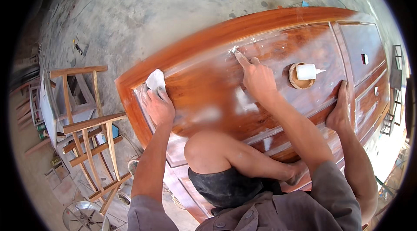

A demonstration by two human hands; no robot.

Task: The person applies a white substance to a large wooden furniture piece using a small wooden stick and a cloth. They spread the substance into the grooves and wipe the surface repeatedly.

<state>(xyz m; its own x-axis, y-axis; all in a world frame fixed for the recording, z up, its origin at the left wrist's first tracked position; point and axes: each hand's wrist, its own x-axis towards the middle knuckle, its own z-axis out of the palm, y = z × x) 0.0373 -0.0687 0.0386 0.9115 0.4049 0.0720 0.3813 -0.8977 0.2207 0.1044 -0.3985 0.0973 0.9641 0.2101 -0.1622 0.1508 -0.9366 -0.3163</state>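
Note:
I sit on a large glossy reddish-brown wooden panel point(191, 74) with recessed sections and pale streaks. Near its left end, my left hand point(159, 107) has its fingers and thumb on a thin white piece point(155, 80), perhaps folded paper or cloth, lying against the wood. My right hand point(257, 77) reaches toward the far moulding. Its index finger is stretched out, the tip touching a white paste-like smear point(234, 50); the other fingers curl loosely and nothing shows in them. To its right, a white squeeze bottle point(306, 72) lies across a small round tan bowl point(296, 81).
Wooden frames point(89, 122) stand close to the panel's left end. A fan point(84, 218) shows at the lower left. My bent knee point(208, 148) and bare foot point(338, 116) rest over the panel. Beyond it stretches a stained concrete floor point(165, 9).

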